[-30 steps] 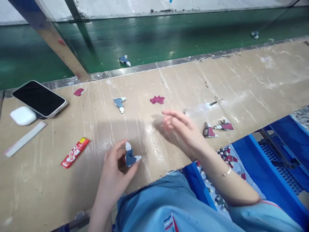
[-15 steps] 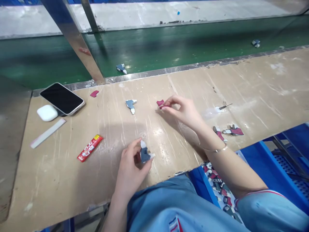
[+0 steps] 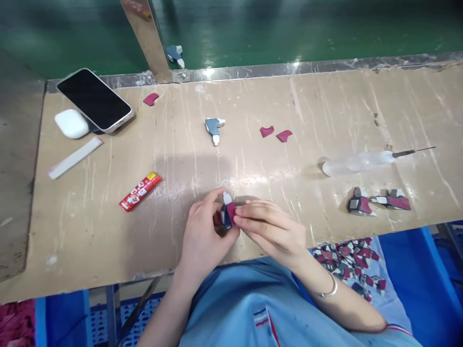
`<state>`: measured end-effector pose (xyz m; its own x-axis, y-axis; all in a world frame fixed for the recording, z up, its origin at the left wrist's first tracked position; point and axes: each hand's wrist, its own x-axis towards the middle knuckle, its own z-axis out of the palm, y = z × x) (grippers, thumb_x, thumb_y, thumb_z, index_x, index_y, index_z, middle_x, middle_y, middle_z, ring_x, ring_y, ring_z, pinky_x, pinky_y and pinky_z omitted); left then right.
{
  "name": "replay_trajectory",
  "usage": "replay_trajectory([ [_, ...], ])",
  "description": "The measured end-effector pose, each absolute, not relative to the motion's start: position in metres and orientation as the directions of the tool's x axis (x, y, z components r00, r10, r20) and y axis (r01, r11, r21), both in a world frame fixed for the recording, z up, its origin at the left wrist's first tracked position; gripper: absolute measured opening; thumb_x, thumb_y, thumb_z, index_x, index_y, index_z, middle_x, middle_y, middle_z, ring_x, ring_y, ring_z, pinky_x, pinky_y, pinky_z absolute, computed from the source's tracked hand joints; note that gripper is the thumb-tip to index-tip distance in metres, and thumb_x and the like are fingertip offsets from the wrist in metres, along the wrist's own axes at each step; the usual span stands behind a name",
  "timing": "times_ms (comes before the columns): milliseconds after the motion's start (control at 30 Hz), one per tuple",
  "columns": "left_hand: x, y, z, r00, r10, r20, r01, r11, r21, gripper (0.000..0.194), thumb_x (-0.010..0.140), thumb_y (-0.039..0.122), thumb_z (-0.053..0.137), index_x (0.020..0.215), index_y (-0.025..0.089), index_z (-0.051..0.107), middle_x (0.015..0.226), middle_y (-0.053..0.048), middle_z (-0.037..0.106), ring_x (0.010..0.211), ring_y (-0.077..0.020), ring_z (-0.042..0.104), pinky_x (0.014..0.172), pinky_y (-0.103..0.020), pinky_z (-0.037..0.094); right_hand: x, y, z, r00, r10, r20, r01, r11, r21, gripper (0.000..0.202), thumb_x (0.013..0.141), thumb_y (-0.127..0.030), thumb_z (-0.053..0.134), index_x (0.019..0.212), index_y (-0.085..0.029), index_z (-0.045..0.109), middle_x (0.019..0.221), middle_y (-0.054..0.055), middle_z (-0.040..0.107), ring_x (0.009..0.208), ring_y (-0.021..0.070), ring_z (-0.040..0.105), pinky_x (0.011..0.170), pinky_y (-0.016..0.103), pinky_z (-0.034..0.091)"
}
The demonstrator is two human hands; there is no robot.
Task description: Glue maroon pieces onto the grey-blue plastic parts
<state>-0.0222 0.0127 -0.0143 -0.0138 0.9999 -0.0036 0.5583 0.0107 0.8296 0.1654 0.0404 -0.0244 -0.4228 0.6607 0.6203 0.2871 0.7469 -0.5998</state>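
Between the fingers of my left hand [image 3: 206, 231] is a small dark blue and white plastic part [image 3: 226, 214], its white tip pointing up. My right hand [image 3: 273, 226] pinches a maroon piece [image 3: 231, 213] and holds it against the face of that part; whether it is seated I cannot tell. Farther back on the table lie two loose maroon pieces, one curved [image 3: 266, 131] and one beside it [image 3: 284, 136]. Left of them rests another blue and white part [image 3: 214, 130]. A clear bottle with a thin needle tip [image 3: 361, 163] lies on its side at the right.
Two assembled maroon parts [image 3: 361, 202] lie near the right front edge, above a blue bin of similar parts [image 3: 347, 262]. At left are a phone [image 3: 94, 100], a white case [image 3: 71, 124], a white strip [image 3: 75, 158] and a red packet [image 3: 140, 192]. A metal post [image 3: 150, 41] stands behind.
My right hand has come back from the loose maroon pieces, bringing one to the part in my left hand. The view has tilted down, and the whole bottle now shows.
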Motion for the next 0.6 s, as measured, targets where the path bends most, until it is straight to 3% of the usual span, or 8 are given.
replay_trajectory([
  [300, -0.0221, 0.0131, -0.0154, -0.003, 0.999, 0.044, 0.562, -0.035, 0.826, 0.058, 0.080, 0.017, 0.072, 0.136, 0.025, 0.059, 0.082, 0.005, 0.078, 0.080, -0.0213, 0.074, 0.090, -0.039, 0.059, 0.1650, 0.0403, -0.0226, -0.450, 0.651, 0.611, 0.281, 0.752, -0.596, 0.016, 0.109, -0.013, 0.063, 0.114, -0.013, 0.079, 0.104, 0.012, 0.085, 0.102, 0.0223, 0.084, 0.089, 0.038, 0.076],
  [600, -0.0228, 0.0126, -0.0171, -0.012, 0.997, 0.077, 0.581, -0.055, 0.812, 0.057, 0.081, 0.017, 0.071, 0.136, 0.025, 0.057, 0.081, 0.006, 0.079, 0.078, -0.0213, 0.074, 0.085, -0.037, 0.059, 0.1615, 0.0396, -0.0216, -0.390, 0.719, 0.575, 0.248, 0.684, -0.686, 0.015, 0.109, -0.013, 0.064, 0.111, -0.017, 0.078, 0.103, 0.009, 0.083, 0.097, 0.0198, 0.083, 0.082, 0.034, 0.075],
])
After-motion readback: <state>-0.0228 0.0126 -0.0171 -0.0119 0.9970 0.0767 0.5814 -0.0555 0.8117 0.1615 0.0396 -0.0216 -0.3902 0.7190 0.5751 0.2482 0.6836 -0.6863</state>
